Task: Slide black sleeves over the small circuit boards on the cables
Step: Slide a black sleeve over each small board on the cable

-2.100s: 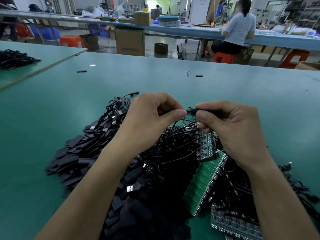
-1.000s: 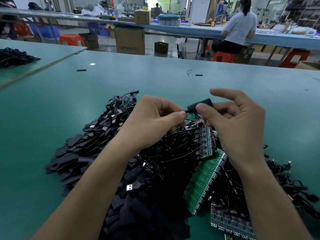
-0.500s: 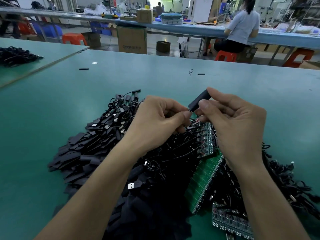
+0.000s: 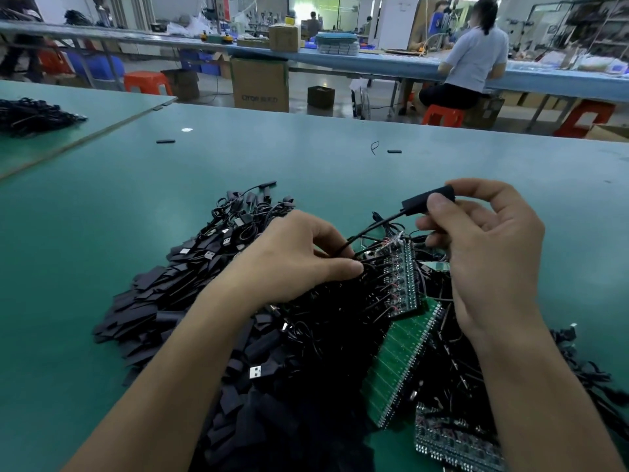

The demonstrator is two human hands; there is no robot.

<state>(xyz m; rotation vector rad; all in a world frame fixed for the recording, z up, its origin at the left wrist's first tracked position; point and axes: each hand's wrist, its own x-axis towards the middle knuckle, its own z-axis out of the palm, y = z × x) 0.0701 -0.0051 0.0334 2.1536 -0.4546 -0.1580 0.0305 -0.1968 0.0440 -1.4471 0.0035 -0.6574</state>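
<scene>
Right hand (image 4: 486,253) pinches the black sleeve (image 4: 427,201): matte, flat, held above the cable pile (image 4: 323,321). I see its cable (image 4: 371,228) run down to the left hand (image 4: 296,260), fingers pinched on it.

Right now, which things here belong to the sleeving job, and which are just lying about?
Job: black sleeve in the right hand; its cable, pinched by the left hand; circuit board strip; pile of loose sleeves.
Lying about: stray black piece and wire scrap farther up the table; cardboard box on the floor.
</scene>
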